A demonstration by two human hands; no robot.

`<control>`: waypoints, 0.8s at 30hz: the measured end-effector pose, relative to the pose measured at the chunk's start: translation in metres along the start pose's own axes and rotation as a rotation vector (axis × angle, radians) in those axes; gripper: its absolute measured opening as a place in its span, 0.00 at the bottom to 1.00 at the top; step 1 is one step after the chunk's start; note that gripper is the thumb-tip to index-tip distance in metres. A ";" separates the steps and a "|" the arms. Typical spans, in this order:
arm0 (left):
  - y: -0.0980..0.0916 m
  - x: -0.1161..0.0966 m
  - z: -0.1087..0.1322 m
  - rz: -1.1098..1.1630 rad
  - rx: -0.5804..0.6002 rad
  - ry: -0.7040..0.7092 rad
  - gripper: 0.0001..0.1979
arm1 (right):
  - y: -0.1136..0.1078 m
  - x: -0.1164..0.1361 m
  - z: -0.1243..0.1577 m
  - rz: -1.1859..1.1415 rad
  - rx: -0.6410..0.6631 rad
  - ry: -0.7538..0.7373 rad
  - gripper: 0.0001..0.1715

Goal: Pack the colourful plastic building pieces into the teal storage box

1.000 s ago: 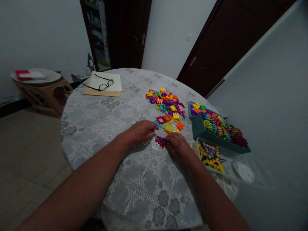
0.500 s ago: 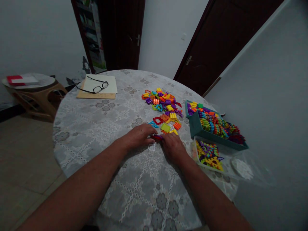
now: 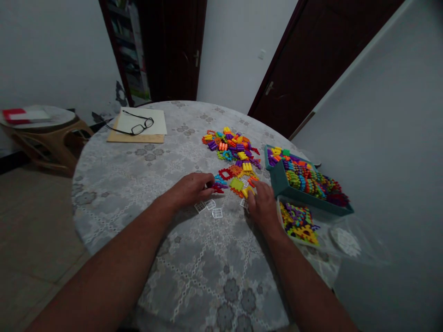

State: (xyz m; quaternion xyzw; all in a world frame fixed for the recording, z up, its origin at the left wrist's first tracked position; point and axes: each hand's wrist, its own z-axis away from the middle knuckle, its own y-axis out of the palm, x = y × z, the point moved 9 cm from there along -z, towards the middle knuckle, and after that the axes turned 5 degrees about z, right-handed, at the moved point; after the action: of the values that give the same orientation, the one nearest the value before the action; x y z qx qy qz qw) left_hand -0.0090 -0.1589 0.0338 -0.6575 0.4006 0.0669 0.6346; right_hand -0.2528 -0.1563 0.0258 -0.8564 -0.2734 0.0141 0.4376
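Note:
My left hand (image 3: 195,188) is closed with thumb and fingers at the edge of a red and purple plastic building piece (image 3: 218,187), low over the table. Part of the piece is hidden by the fingertips. My right hand (image 3: 263,203) reaches to a yellow ridged connector (image 3: 247,191) and an orange connector (image 3: 252,181), its thumb and fingers apart. Around them lie a lime-green square piece (image 3: 236,185), a red frame piece (image 3: 225,174) and a blue piece (image 3: 219,179). White lattice window pieces (image 3: 217,213) rest on the cloth between my forearms.
Behind the hands is a heap of mixed building pieces (image 3: 231,145). To the right stand a teal box (image 3: 279,180) and a clear plastic tub (image 3: 294,240), both filled with pieces. Glasses (image 3: 137,129) lie on papers (image 3: 157,121) at the far left of the round table.
My hands have moved apart. The left went left with the red and purple piece; the right let go of it and moved right to the connectors. More white lattice pieces now show.

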 end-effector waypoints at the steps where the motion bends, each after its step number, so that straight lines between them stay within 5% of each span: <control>1: -0.001 0.002 0.001 -0.007 0.011 -0.012 0.05 | 0.004 -0.006 0.002 0.023 0.024 0.021 0.21; 7: 0.005 0.008 0.003 -0.021 0.087 -0.018 0.10 | 0.018 -0.010 0.009 0.061 0.098 0.086 0.22; 12: 0.009 0.010 0.001 -0.056 0.082 0.000 0.03 | 0.018 -0.004 0.008 -0.029 0.088 0.119 0.24; 24: 0.007 0.018 -0.007 0.030 0.138 -0.068 0.13 | -0.055 0.018 -0.015 -0.166 -0.005 0.127 0.21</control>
State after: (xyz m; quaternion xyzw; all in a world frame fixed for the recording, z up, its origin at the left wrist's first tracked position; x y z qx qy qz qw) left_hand -0.0049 -0.1723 0.0190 -0.6034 0.3925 0.0710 0.6905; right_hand -0.2588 -0.1330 0.0808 -0.8311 -0.3154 -0.0773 0.4515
